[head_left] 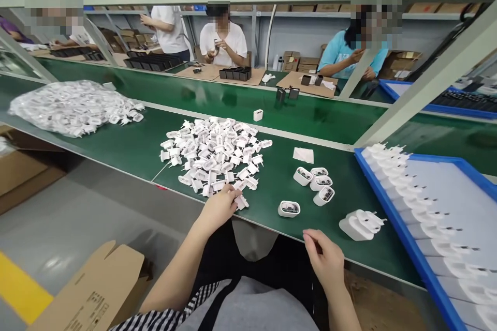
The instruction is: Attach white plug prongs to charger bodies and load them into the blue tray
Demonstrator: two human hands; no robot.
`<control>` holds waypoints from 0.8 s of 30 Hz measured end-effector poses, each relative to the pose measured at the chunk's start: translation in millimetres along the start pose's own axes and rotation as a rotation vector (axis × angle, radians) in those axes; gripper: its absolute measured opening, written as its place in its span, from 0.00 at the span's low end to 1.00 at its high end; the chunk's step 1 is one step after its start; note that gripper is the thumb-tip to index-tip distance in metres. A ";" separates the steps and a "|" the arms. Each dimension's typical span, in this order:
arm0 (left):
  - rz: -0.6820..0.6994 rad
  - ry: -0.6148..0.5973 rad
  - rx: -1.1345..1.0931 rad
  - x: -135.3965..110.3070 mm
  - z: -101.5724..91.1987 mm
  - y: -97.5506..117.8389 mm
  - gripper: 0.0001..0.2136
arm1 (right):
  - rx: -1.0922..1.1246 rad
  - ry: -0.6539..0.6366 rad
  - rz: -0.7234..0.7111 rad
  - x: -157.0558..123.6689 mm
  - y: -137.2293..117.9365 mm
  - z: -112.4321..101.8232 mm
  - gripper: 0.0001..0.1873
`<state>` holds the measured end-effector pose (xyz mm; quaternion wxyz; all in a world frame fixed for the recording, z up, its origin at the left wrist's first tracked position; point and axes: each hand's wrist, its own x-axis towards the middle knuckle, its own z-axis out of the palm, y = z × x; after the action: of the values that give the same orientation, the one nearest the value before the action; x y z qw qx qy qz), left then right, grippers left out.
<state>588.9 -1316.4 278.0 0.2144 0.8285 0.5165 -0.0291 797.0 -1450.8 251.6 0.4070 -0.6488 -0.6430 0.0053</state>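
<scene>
My left hand (220,206) reaches to the near edge of a heap of small white plug parts (213,158) on the green belt, fingers curled on one white plug part (241,201). My right hand (325,257) hovers at the belt's near edge with fingers loosely bent and nothing visible in it. Between my hands lies a white charger shell (289,209) with a dark opening. Several more shells (318,182) sit just beyond, and assembled white chargers (361,224) lie to the right.
A blue tray (411,248) at right holds rows of white chargers. A bagged pile of white parts (70,106) lies at far left. Cardboard box (93,289) stands by my left knee. Several people work across the belt.
</scene>
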 end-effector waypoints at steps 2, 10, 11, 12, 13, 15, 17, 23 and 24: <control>0.024 -0.007 0.030 0.0 5.4 3.3 0.18 | 0.023 -0.071 -0.012 1.6 -5.3 3.6 0.09; 0.140 0.111 -0.063 4.3 24.0 27.6 0.15 | -0.009 -0.260 -0.121 9.8 -23.2 24.7 0.10; 0.172 0.109 -0.152 2.6 23.0 29.4 0.16 | -0.041 -0.280 -0.159 10.8 -24.7 26.9 0.12; 0.201 0.076 -0.245 0.5 21.1 31.1 0.17 | -0.073 -0.297 -0.199 11.9 -26.1 28.5 0.15; 0.226 0.015 -0.328 -1.6 18.4 32.9 0.18 | -0.103 -0.308 -0.233 13.0 -27.2 29.4 0.17; 0.246 -0.122 -0.399 -5.3 12.9 37.6 0.22 | -0.148 -0.311 -0.273 15.8 -28.5 28.9 0.19; 0.254 -0.187 -0.328 -7.3 9.0 45.2 0.23 | -0.170 -0.302 -0.295 19.2 -28.9 25.9 0.18; 0.307 -0.173 -0.153 -9.1 7.5 77.4 0.20 | -0.206 -0.274 -0.266 29.1 -28.9 8.6 0.15; 0.312 -0.172 -0.176 -9.6 7.2 81.1 0.22 | -0.233 -0.291 -0.230 30.3 -28.5 5.0 0.15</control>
<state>656.1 -1357.6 300.4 0.3311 0.8711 0.3621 -0.0211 775.9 -1427.3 279.1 0.2300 -0.6060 -0.7612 -0.0219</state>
